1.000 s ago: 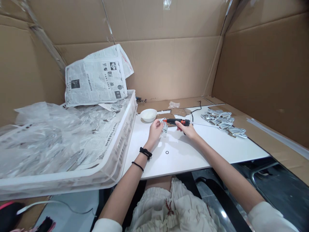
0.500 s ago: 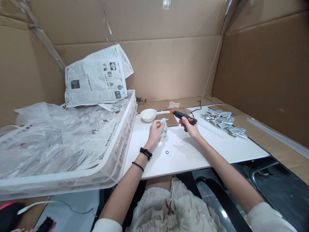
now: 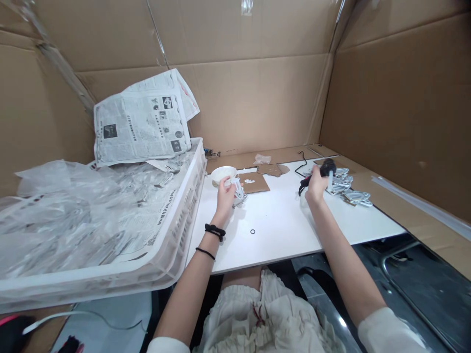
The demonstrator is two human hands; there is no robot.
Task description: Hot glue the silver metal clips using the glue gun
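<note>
My left hand (image 3: 225,197) pinches a small white-and-grey part (image 3: 238,189) just in front of a white bowl (image 3: 222,172). To the right, my right hand (image 3: 317,184) is closed round a black glue gun (image 3: 327,169), whose rear end faces up. Its nozzle is hidden. Beside the left hand lies a cardboard piece (image 3: 260,183) with white bits (image 3: 249,181) on it. A pile of similar white-and-grey parts (image 3: 356,197) sits beyond and right of my right hand. A small black ring (image 3: 252,231) lies on the white board (image 3: 275,245).
A white plastic crate (image 3: 184,215) with wrapped parts and newspaper (image 3: 140,122) fills the left side. Cardboard walls (image 3: 253,103) surround the work surface. A black cable (image 3: 301,164) and crumpled clear plastic (image 3: 262,159) lie at the back.
My right hand has moved right with the glue gun, away from the left hand, and the gun has turned. My left hand has shifted slightly left with the part.
</note>
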